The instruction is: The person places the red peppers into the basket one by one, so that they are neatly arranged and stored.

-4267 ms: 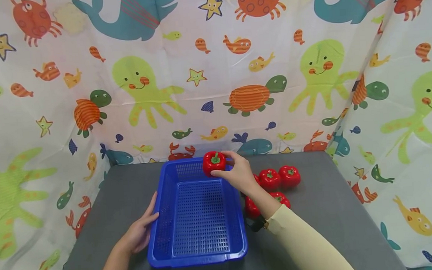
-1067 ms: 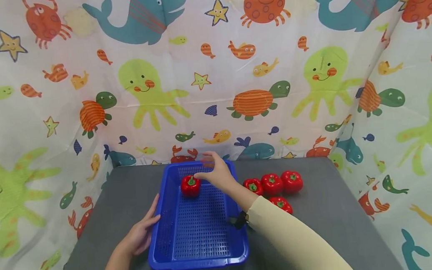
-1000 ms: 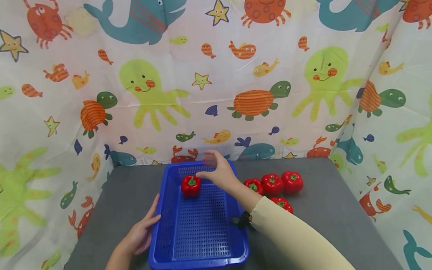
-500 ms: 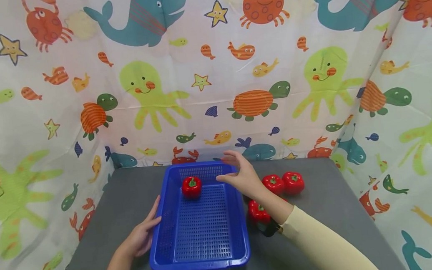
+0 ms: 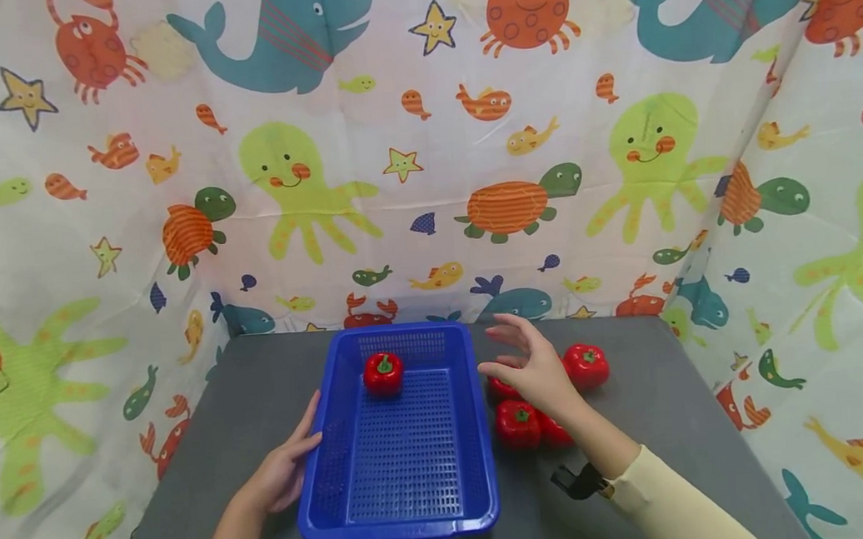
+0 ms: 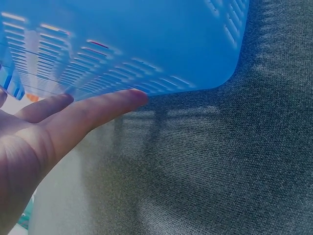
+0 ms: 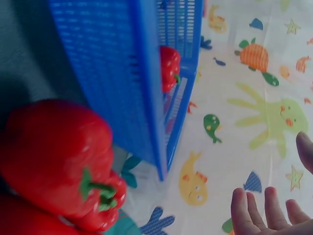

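Swung rightward from above the blue basket's [image 5: 400, 530] rim within the past second, the right hand [image 5: 536, 368], its fingers wide and empty, hangs over red peppers [image 5: 518, 425] right of center on the tabletop [image 5: 656, 421].
One pepper [image 5: 383, 376] sits inside the basket, toward the tabletop's far edge; the left hand [image 5: 276, 472] lays extended fingers along the basket's left wall, gripping nothing. A careless brush against the clustered, rounded peppers could send one rolling toward the right edge. Sea-creature curtains [image 5: 421, 120] stand beyond the gray tabletop's far and side edges.
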{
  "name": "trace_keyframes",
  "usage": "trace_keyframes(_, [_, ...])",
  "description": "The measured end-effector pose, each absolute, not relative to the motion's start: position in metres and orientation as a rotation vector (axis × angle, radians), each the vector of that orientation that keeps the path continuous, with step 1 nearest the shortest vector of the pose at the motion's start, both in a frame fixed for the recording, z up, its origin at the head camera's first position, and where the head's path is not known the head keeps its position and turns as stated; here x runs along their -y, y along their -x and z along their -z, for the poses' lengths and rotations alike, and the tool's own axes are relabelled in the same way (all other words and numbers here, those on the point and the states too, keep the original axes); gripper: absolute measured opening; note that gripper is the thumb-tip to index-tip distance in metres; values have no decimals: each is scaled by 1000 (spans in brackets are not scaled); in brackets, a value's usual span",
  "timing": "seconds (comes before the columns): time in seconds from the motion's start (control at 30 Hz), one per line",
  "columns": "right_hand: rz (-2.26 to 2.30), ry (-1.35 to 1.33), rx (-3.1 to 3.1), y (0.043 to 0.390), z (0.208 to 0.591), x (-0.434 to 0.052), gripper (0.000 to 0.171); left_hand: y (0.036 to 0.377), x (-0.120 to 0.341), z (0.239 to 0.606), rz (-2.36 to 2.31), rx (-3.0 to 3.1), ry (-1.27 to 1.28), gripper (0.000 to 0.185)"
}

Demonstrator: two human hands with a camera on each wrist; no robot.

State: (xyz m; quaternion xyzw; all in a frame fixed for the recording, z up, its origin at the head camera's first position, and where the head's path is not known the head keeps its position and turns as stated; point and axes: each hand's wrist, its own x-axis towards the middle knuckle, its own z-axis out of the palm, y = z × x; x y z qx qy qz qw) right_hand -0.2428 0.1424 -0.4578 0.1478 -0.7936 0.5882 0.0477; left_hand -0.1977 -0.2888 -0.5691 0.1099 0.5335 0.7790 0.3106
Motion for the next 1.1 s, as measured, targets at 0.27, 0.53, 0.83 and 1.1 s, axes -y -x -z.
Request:
trace_keyframes(0.27, [-1740,-381,2445,232,472,-170,73,198,290,574,-2053,-1397,-314,63])
trace_keyframes(0.53, [-1615,-354,2540,218,491,-200,77,199,288,572,-2058,-1399,-313,63])
trace_keyframes(0.83, [-1548,-337,2533,208,505,-225,79,202,289,578,-2074,-1391,-297,63])
trace_keyframes(1.1, [-1380,-331,2618,207,532,-245,79,202,290,579,-2076,-1419,-268,64])
